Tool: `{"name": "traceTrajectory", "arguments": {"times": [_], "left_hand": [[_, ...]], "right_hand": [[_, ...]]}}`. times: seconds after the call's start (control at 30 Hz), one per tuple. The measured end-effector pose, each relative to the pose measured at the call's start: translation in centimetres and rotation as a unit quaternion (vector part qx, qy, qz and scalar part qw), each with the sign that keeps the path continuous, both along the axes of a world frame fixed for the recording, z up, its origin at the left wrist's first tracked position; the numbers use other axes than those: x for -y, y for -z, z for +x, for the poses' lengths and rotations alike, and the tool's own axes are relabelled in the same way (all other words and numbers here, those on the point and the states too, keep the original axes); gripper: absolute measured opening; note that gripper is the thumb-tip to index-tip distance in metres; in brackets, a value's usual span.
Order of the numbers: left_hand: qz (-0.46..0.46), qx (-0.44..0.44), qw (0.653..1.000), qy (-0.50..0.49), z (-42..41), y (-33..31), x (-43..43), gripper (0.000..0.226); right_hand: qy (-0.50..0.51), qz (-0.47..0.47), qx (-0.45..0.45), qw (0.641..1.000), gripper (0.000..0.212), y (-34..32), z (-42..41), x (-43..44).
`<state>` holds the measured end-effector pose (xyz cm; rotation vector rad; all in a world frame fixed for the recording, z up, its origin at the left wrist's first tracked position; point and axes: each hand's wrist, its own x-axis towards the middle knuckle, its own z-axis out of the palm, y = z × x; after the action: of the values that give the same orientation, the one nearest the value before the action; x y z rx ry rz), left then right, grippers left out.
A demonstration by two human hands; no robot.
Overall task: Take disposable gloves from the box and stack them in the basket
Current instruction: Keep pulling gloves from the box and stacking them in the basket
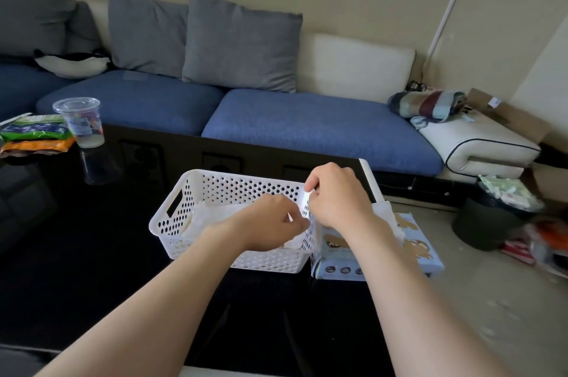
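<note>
Over the right end of a white perforated basket (239,187) on a glossy black table (92,253), a person's two bare hands met while handling a disposable glove (307,196). The left hand (273,223) reached down inside the basket, its fingers curled and its thumb and fingertips pinched together on the thin whitish film. The right hand (335,198) hung just above the basket's right rim, knuckles up, with its fingers bent to pinch the same pale sheet from the other side. Most of the glove was hidden behind the two hands, so its full shape could not be told.

Inside the basket lay a loose stack of gloves (212,217), crumpled and translucent, spread across the floor toward the left wall. A light blue glove box (408,241) printed with cartoon figures stood against the basket's right side, at the table's right edge, with a tuft of white film rising from its top.

At the table's far left corner stood a lidded clear plastic cup (81,121) beside green and orange snack packets (33,134). A blue sofa (307,127) with grey cushions (239,41) ran behind the table.
</note>
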<state>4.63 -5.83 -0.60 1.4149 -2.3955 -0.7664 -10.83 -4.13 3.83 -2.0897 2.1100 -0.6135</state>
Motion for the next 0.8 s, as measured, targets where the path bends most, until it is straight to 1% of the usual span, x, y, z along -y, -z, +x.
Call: {"name": "traceTrajectory", "arguments": {"times": [0.07, 0.13, 0.2, 0.27, 0.37, 0.47, 0.57, 0.63, 0.7, 0.8], "left_hand": [[-0.012, -0.001, 1.000, 0.008, -1.0, 0.0, -0.3, 0.047], [-0.021, 0.012, 1.000, 0.016, -1.7, -0.2, -0.6, 0.058], [-0.017, 0.008, 1.000, 0.025, -2.3, -0.3, -0.8, 0.058], [-0.013, 0.004, 1.000, 0.024, -2.8, -0.5, -0.9, 0.057], [-0.034, 0.017, 0.999, 0.005, -3.4, -0.5, -0.9, 0.059], [-0.071, 0.032, 0.997, -0.012, -4.2, -0.4, -1.1, 0.063], [-0.119, 0.017, 0.993, 0.019, -5.5, 0.2, -1.1, 0.058], [-0.149, 0.011, 0.988, 0.042, -6.4, 0.7, -1.2, 0.052], [-0.179, 0.036, 0.982, 0.053, -7.3, 1.1, -1.5, 0.048], [-0.184, 0.078, 0.978, 0.055, -8.0, 1.3, -1.6, 0.050]], "right_hand": [[0.019, -0.013, -0.024, 0.999, 0.028, -0.6, -1.7, -0.8], [0.069, -0.015, -0.061, 0.996, 0.022, -0.9, -3.4, -1.4], [0.146, 0.024, -0.096, 0.984, 0.021, -0.8, -5.1, -1.9], [0.177, 0.073, -0.087, 0.978, 0.029, -0.3, -6.4, -2.3], [0.145, 0.074, -0.044, 0.986, 0.023, 0.6, -8.0, -2.5], [0.117, 0.058, -0.027, 0.991, 0.033, 1.1, -9.4, -2.5], [0.099, 0.025, -0.005, 0.995, 0.020, 1.4, -10.4, -2.2], [0.090, 0.001, -0.013, 0.996, 0.011, 1.6, -10.7, -2.0], [0.077, -0.019, -0.026, 0.997, 0.013, 1.7, -10.9, -2.0], [0.030, -0.053, -0.033, 0.998, 0.017, 1.9, -11.3, -2.1]]}}
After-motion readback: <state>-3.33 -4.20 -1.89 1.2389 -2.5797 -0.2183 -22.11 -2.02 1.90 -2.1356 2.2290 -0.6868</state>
